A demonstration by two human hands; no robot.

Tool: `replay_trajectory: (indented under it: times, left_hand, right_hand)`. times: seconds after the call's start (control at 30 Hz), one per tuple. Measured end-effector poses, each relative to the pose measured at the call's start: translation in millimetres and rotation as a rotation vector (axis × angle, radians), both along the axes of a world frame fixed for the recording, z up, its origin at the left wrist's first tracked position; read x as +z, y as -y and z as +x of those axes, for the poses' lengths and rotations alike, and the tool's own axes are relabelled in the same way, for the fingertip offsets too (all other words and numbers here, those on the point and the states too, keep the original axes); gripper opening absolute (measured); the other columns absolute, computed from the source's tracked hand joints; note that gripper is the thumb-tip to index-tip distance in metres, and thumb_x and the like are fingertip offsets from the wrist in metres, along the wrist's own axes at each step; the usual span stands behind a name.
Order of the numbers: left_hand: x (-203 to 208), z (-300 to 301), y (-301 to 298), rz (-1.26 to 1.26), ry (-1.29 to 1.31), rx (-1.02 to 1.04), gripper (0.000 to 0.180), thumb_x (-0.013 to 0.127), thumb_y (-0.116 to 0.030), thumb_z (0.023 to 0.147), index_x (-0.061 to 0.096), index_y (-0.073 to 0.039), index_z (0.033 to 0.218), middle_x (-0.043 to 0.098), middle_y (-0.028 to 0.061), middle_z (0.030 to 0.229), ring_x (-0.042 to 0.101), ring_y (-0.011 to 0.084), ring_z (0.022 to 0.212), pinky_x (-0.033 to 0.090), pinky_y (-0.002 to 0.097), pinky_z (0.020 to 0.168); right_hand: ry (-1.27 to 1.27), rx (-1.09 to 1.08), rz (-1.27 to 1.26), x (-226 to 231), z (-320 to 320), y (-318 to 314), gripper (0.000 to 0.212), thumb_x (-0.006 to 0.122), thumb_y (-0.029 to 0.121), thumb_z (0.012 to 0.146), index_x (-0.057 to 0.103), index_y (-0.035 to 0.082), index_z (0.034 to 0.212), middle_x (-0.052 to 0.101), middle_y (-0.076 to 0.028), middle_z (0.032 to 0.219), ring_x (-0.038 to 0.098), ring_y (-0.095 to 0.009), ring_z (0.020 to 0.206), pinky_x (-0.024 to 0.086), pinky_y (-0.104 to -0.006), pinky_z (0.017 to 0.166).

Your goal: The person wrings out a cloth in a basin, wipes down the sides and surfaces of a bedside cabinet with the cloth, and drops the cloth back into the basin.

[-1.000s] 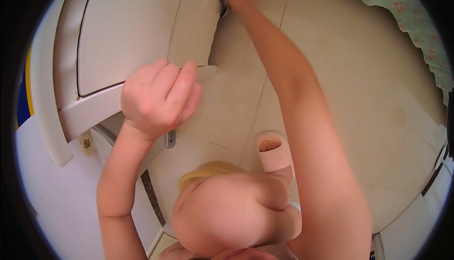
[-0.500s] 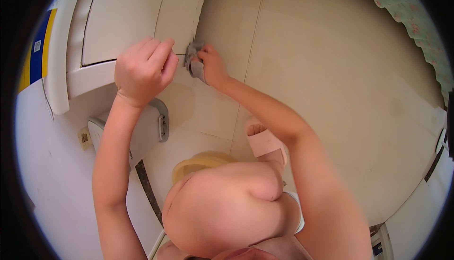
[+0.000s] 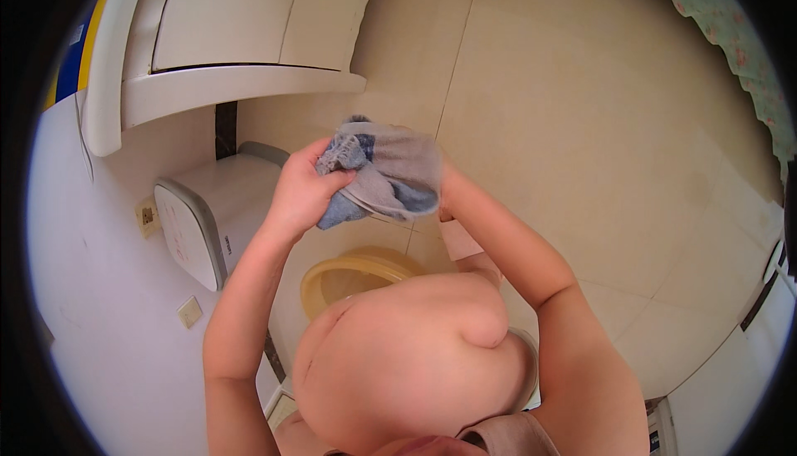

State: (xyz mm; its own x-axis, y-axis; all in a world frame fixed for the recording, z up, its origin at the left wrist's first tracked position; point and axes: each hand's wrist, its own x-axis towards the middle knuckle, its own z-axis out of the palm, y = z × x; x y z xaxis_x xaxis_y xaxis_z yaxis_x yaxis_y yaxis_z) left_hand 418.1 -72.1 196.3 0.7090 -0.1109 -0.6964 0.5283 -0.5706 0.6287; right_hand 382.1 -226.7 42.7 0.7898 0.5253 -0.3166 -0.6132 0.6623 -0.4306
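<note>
A crumpled grey and blue cloth (image 3: 398,161) is stretched between my hands, in front of my knees. My left hand (image 3: 309,186) pinches its bunched left end, thumb on top. At the cloth's right edge is my right hand (image 3: 446,186), mostly hidden behind the fabric, so its fingers do not show. Below the cloth, partly covered by my bent knee, a yellow basin (image 3: 361,267) stands on the tiled floor.
A white cabinet (image 3: 241,95) with a door stands at the upper left. Under it is a white bin-like box (image 3: 199,232) with a grey rim, against the wall. A pink slipper (image 3: 462,242) is on my foot. A green flowered curtain (image 3: 722,33) hangs at the upper right.
My right hand has brought the cloth from the cabinet's lower corner back toward me. My left hand has come down from the cabinet front and taken hold of the cloth, which is now spread out.
</note>
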Motion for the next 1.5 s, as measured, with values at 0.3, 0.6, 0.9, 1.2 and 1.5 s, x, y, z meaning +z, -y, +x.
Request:
replay_trajectory:
  times: [0.3, 0.6, 0.9, 1.2, 1.5]
  left_hand:
    - [47, -20, 45, 0.226, 0.585, -0.287, 0.052, 0.07, -0.015, 0.074, 0.051, 0.004, 0.119, 0.049, 0.0181, 0.121, 0.052, 0.0324, 0.108, 0.044, 0.0366, 0.09]
    - [67, -17, -17, 0.2, 1.284, 0.268, 0.028, 0.048, -0.002, 0.089, 0.052, 0.0, 0.117, 0.049, 0.0134, 0.118, 0.049, 0.0216, 0.107, 0.041, 0.0316, 0.09]
    - [-59, -5, -26, 0.087, 0.612, 0.57, 0.031, 0.046, 0.006, 0.085, 0.062, 0.001, 0.111, 0.064, 0.0043, 0.103, 0.056, 0.012, 0.088, 0.046, 0.0263, 0.076]
    - [-19, -20, -14, -0.097, 0.558, 0.829, 0.03, 0.048, 0.005, 0.084, 0.06, 0.0, 0.111, 0.061, 0.0037, 0.103, 0.054, 0.0103, 0.08, 0.042, 0.022, 0.065]
    - [21, -17, -44, -0.169, 0.822, 0.777, 0.033, 0.05, 0.005, 0.088, 0.053, 0.004, 0.121, 0.058, 0.0078, 0.112, 0.056, 0.0134, 0.096, 0.047, 0.026, 0.082]
  right_hand:
    - [-0.153, -0.106, 0.421, 73, 10, -13, 0.058, 0.037, 0.054, 0.094, 0.041, 0.01, 0.132, 0.051, -0.005, 0.125, 0.053, -0.025, 0.11, 0.04, -0.0382, 0.096]
    - [1.094, -1.029, -0.719, 185, 90, -108, 0.059, 0.064, 0.02, 0.069, 0.052, 0.004, 0.124, 0.047, -0.013, 0.123, 0.038, -0.033, 0.111, 0.028, -0.0409, 0.097]
    - [1.009, -0.855, -1.211, 41, 74, -109, 0.062, 0.066, 0.011, 0.064, 0.054, 0.004, 0.124, 0.044, -0.014, 0.122, 0.041, -0.032, 0.107, 0.033, -0.0408, 0.092]
    - [0.891, -0.844, -0.937, 80, 66, -113, 0.056, 0.062, 0.006, 0.074, 0.048, 0.002, 0.128, 0.038, -0.017, 0.113, 0.04, -0.033, 0.105, 0.034, -0.0415, 0.094]
    - [1.151, -1.182, -1.003, 152, 90, -121, 0.055, 0.065, 0.011, 0.056, 0.061, 0.003, 0.11, 0.049, -0.008, 0.109, 0.045, -0.026, 0.096, 0.034, -0.0393, 0.085]
